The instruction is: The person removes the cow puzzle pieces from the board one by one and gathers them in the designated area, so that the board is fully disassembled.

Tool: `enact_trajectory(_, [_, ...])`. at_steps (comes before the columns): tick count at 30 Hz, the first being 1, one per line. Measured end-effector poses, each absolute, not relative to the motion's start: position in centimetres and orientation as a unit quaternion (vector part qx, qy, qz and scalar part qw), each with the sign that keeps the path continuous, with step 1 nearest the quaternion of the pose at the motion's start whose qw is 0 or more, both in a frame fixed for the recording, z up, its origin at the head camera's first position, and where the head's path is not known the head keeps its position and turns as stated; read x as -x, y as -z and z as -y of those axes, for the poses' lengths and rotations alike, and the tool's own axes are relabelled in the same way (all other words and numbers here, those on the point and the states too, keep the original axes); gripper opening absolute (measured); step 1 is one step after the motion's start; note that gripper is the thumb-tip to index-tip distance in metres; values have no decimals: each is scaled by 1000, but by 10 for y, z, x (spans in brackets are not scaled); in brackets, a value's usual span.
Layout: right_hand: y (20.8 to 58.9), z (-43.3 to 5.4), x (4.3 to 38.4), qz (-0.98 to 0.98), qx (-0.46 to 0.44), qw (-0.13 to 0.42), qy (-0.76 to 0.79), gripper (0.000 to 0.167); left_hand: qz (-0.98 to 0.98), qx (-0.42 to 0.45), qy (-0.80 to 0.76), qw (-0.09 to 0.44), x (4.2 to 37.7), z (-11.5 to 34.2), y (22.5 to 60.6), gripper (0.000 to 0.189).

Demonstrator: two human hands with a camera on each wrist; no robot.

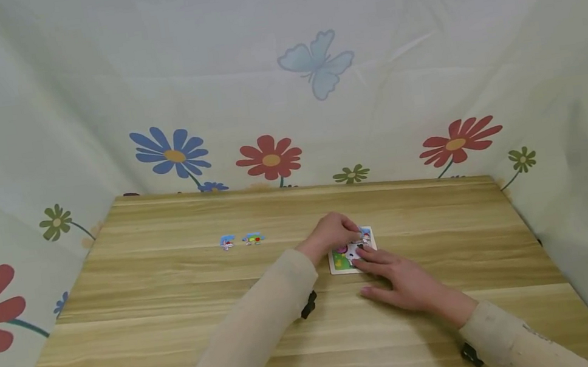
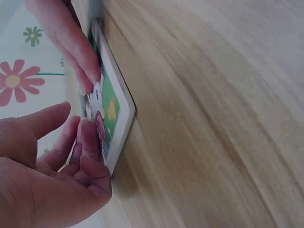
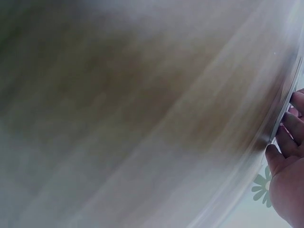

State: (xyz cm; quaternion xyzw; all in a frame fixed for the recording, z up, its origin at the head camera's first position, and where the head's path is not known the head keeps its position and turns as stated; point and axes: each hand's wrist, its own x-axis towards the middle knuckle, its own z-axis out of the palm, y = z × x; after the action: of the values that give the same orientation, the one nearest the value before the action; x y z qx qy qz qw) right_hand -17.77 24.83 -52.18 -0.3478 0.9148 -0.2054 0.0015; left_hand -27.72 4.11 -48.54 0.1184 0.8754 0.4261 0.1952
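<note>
"Where do you have the puzzle?"

"I see the small picture puzzle (image 1: 341, 263) lying on the wood-grain worktop (image 1: 140, 325), right of centre in my head view, under both hands. Its pale border frames green, yellow and a white figure with dark patches."

"And the left hand?"

"My left hand (image 1: 331, 233) comes over the puzzle's far left part, fingers bunched and bent, tips touching it. I can't tell whether they pinch a piece; even the left wrist view hides that."

"The right one?"

"My right hand (image 1: 406, 280) has its fingers spread and stretched out, the tips resting on the puzzle's right part, with the thumb apart from them, nearer me. In my right wrist view, only part of that hand shows at the edge, and the wood is blurred."

"Anything loose?"

"Two little pieces, well to the left of the puzzle: a blue-and-white piece (image 1: 226, 242) and, just beside it, a more colourful piece (image 1: 253, 238). Behind everything I've got a flowered sheet (image 1: 217, 95)."
</note>
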Motion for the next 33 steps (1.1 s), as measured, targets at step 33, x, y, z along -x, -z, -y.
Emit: enact_trajectory(33, [522,-250,180,-918,344,16,197,64,-927,-214,-289,102,294,-52,505,24])
